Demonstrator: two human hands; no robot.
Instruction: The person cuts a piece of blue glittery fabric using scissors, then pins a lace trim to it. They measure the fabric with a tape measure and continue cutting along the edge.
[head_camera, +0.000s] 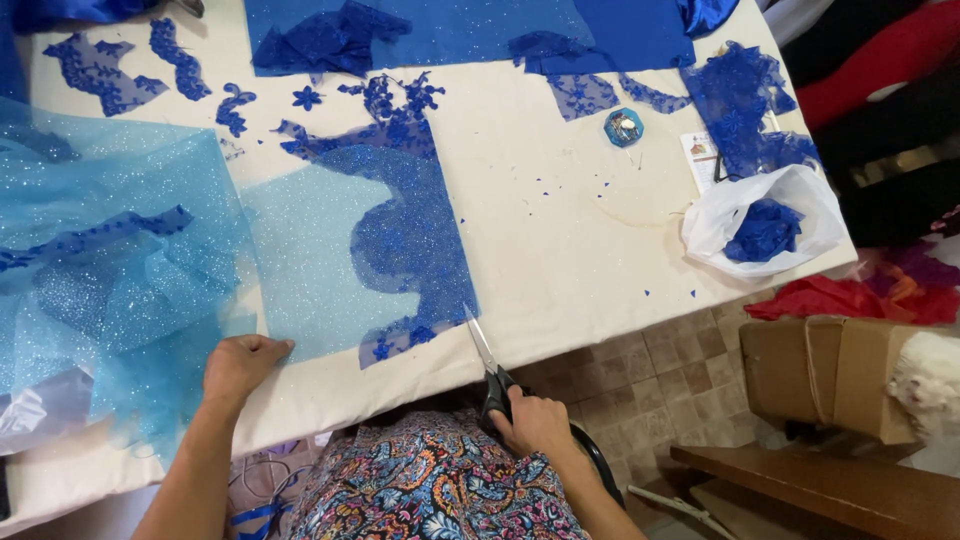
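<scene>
A sheet of light blue glitter tulle lies flat on the cream table, with a piece of dark blue beaded lace laid over its right part. My left hand rests as a loose fist on the tulle's near edge. My right hand grips black-handled scissors at the table's front edge. The closed blades point up toward the lace's lower right corner. More bunched light blue tulle spreads to the left.
Cut lace motifs and dark blue fabric lie along the far edge. A small round blue tin, a white plastic bag of blue scraps and a paper card sit at right. A cardboard box and wooden bench stand on the tiled floor.
</scene>
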